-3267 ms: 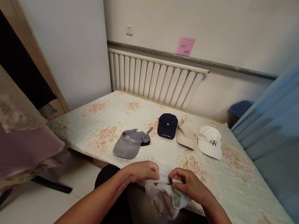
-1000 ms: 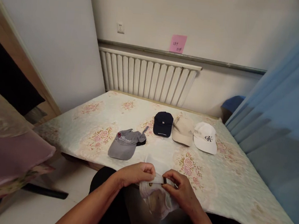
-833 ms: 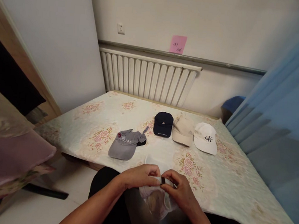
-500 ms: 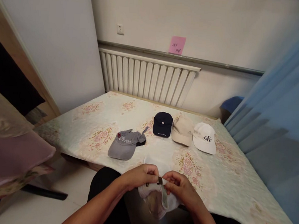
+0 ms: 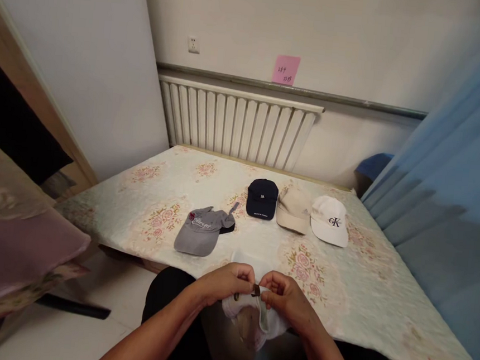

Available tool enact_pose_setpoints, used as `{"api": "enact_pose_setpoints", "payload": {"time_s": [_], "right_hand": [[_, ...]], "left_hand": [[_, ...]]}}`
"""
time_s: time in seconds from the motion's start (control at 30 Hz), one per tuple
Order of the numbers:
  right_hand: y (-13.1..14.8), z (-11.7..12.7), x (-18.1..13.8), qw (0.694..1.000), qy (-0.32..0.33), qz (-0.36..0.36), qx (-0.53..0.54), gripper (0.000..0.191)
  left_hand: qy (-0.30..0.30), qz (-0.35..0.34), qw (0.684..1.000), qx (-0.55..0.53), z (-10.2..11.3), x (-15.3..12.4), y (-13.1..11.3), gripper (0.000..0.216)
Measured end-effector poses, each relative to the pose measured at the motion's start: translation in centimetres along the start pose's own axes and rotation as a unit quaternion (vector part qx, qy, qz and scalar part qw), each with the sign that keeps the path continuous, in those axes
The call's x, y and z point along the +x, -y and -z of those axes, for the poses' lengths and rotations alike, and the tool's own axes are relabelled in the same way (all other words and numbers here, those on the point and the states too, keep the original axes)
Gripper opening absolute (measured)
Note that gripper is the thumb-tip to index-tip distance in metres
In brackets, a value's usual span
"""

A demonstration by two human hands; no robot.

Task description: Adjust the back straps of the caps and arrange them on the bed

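Observation:
Close to my body, at the bed's near edge, I hold a pale cap [image 5: 241,321] with its back strap uppermost. My left hand [image 5: 231,283] pinches the strap on the left of a small brown metal buckle [image 5: 256,290]. On the other side of the buckle, my right hand [image 5: 282,297] is closed on the strap's other part. Below the strap the cap's opening hangs down, and part of the brim is hidden behind my hands. Beyond them lie a grey cap [image 5: 198,235], a dark navy cap [image 5: 262,199], a beige cap [image 5: 293,211] and a white cap [image 5: 329,221].
The caps lie on a bed with a flowered cover [image 5: 205,188]. A white radiator [image 5: 236,123] runs along the wall behind it. A blue curtain [image 5: 447,215] hangs at the right. Draped cloth [image 5: 15,255] covers a chair at the left.
My right fingers have shifted slightly left, closer to the buckle. Both hands keep their hold on the cap's strap, and the caps on the bed lie as before.

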State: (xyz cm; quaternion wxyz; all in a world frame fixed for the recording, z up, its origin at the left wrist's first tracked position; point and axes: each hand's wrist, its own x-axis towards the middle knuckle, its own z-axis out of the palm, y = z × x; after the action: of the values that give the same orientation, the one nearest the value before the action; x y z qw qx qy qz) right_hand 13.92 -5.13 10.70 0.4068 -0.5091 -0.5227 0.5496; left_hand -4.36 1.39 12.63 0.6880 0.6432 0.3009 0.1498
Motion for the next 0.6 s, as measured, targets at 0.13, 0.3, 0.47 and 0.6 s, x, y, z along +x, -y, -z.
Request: {"api": "enact_pose_setpoints", "payload": {"time_s": [0.13,0.3,0.47,0.6], "right_hand": [[0.7,-0.4,-0.3,1.000,-0.014,-0.006,-0.011,0.009],[1.1,-0.5,-0.6,0.999,-0.022,0.002,-0.028,0.009],[0.9,0.1,-0.5,0.999,0.034,0.002,-0.020,0.017],[0.4,0.8,-0.4,0.997,0.073,-0.014,-0.017,0.015]], "left_hand": [[-0.004,0.006,1.000,-0.006,0.0,0.0,0.0,0.015],[-0.004,-0.002,1.000,-0.013,0.0,-0.2,-0.1,0.013],[0.004,0.000,0.999,-0.032,0.5,-0.1,0.0,0.011],[0.014,0.016,0.997,-0.071,1.4,0.1,0.3,0.013]]}}
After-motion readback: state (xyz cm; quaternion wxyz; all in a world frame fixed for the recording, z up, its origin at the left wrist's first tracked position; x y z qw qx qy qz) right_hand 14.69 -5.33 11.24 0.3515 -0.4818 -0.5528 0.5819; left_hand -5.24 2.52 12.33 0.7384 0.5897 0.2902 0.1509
